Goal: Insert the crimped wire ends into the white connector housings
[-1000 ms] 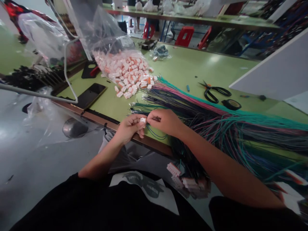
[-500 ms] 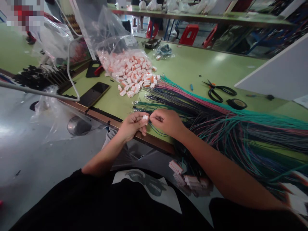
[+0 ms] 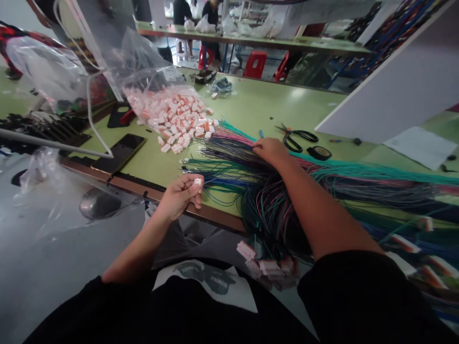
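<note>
My left hand point(image 3: 180, 193) is closed on a small white connector point(image 3: 197, 182) just above the near table edge, with thin blue wires trailing from it. My right hand point(image 3: 269, 148) reaches forward onto the wide bundle of coloured wires point(image 3: 322, 191), its fingers pinched at the pink strands; what they hold is too small to name. A pile of white and orange connectors point(image 3: 172, 117) spills from a clear plastic bag point(image 3: 150, 62) at the far left of the green table point(image 3: 251, 102). Finished wired connectors point(image 3: 267, 265) hang below the table edge near my lap.
Black scissors point(image 3: 297, 138) and a roll of black tape point(image 3: 320, 153) lie beyond my right hand. A dark phone point(image 3: 120, 152) rests at the left edge. A white board point(image 3: 387, 91) leans at the right. Red stools point(image 3: 254, 64) and other people stand at the far bench.
My right hand has left the connector and moved forward and right onto the wire bundle. My left hand stays at the table edge with the connector. The camera has tilted up slightly.
</note>
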{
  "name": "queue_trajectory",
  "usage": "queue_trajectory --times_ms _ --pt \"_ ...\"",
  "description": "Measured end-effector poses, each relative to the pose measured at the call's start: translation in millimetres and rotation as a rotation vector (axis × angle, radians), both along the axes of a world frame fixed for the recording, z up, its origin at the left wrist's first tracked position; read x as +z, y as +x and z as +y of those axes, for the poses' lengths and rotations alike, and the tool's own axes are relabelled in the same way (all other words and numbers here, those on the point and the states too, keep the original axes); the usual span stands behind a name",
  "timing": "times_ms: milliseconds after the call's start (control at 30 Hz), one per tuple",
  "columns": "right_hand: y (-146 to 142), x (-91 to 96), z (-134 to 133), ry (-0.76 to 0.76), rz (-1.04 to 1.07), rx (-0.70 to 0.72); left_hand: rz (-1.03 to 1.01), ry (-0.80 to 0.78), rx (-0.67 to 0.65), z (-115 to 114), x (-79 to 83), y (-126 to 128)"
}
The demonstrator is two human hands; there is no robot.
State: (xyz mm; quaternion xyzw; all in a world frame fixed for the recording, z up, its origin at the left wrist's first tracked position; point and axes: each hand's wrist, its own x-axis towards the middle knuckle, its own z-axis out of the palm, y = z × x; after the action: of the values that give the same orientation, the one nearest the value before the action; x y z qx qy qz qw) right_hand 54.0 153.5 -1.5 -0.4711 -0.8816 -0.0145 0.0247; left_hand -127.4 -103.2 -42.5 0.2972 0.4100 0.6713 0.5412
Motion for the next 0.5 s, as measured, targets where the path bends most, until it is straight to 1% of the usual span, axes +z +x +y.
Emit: queue_trajectory --times_ms 100,267,367,500 --pt "-8 -7.0 -5 -0.003 -0.010 0.010 0.021 -0.018 0.006 -1 2.6 1" --pt "-11 -8.0 -7 0.022 0.057 0.097 0.038 -0.019 0.007 -1 4.6 2" --pt "-7 -6.2 -4 0.005 0.188 0.046 0.036 -0.014 0.019 -1 2.3 1" --pt "0 -1.8 -2 -0.060 0.468 -0.070 0.033 -0.009 0.024 0 0.2 1"
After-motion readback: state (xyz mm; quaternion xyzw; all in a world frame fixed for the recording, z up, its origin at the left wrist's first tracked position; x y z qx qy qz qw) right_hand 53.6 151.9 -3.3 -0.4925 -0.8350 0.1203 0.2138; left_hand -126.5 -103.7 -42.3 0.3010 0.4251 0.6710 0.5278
